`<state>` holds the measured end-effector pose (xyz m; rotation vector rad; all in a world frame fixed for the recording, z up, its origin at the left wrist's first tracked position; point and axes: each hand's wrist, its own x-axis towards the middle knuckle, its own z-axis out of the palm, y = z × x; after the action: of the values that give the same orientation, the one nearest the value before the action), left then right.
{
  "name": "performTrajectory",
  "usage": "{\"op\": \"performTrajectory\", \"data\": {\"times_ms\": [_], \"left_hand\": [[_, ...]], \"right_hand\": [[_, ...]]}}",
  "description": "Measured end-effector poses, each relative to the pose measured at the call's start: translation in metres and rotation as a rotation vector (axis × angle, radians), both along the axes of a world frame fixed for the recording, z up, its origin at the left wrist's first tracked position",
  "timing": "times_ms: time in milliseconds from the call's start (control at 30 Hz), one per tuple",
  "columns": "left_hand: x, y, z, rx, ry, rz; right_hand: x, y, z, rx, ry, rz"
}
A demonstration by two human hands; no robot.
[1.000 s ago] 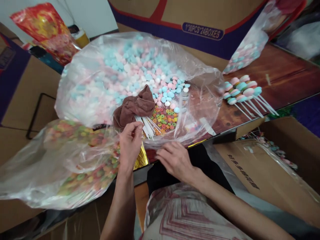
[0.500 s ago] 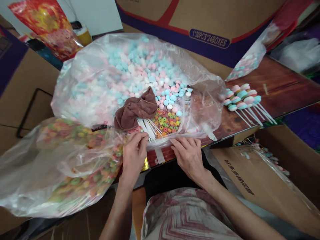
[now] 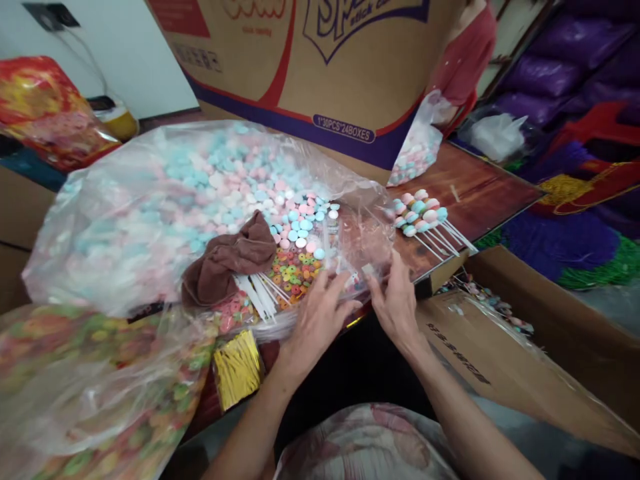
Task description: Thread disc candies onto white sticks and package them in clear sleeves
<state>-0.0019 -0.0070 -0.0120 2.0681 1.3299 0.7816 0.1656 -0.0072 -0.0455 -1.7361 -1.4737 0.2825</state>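
My left hand (image 3: 323, 307) is over the table's front edge, fingers stretched and apart, beside the clear plastic bag (image 3: 367, 230) of pastel candies. Close to its right, my right hand (image 3: 396, 300) reaches to the bag's front right edge, thumb and fingers apart. Neither hand visibly holds anything. Pink, blue and white candies (image 3: 303, 230) lie loose at the bag's mouth. In front of them are small coloured rings (image 3: 295, 267) and white sticks (image 3: 257, 297), partly under a brown cloth (image 3: 230, 257). Assembled candy sticks (image 3: 420, 212) lie in a bunch to the right.
A bag of coloured rings (image 3: 95, 400) fills the lower left, by gold twist ties (image 3: 237, 370). A large carton (image 3: 310, 87) stands behind. An open cardboard box (image 3: 480, 340) is below right. A person in a red sleeve (image 3: 467, 57) is at the back right.
The view has swung right. Both hands have moved right along the table edge and come closer together. My left hand has left the sticks, its pinched fingers now spread.
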Motion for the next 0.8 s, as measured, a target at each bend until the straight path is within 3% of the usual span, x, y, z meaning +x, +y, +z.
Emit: {"op": "performTrajectory", "data": {"times_ms": [67,167,267,367,467,567,633,800], "left_hand": [[0.01,0.001,-0.008,-0.031,0.003,-0.029],[0.007,0.006,-0.016,-0.031,-0.079,0.17],[-0.015,0.012,-0.019,0.018,-0.302,0.413],[-0.039,0.017,-0.016,0.07,-0.371,0.453],[-0.058,0.024,-0.014,0.086,-0.417,0.637],[-0.067,0.03,-0.016,-0.013,-0.614,0.843],[-0.068,0.031,-0.021,-0.065,-0.6,0.84],[-0.064,0.024,-0.024,0.087,-0.219,0.704]], "right_hand": [[-0.009,0.011,0.003,-0.066,0.23,0.176],[-0.042,0.019,0.013,-0.027,0.42,0.488],[-0.075,0.017,0.026,0.083,0.258,0.642],[-0.084,0.011,0.034,0.223,0.128,0.736],[-0.067,0.008,0.032,0.283,0.107,0.608],[-0.043,0.013,0.023,0.08,-0.107,0.263],[-0.035,0.018,0.017,-0.095,-0.286,0.143],[-0.037,0.029,0.015,-0.246,-0.365,0.152]]}}
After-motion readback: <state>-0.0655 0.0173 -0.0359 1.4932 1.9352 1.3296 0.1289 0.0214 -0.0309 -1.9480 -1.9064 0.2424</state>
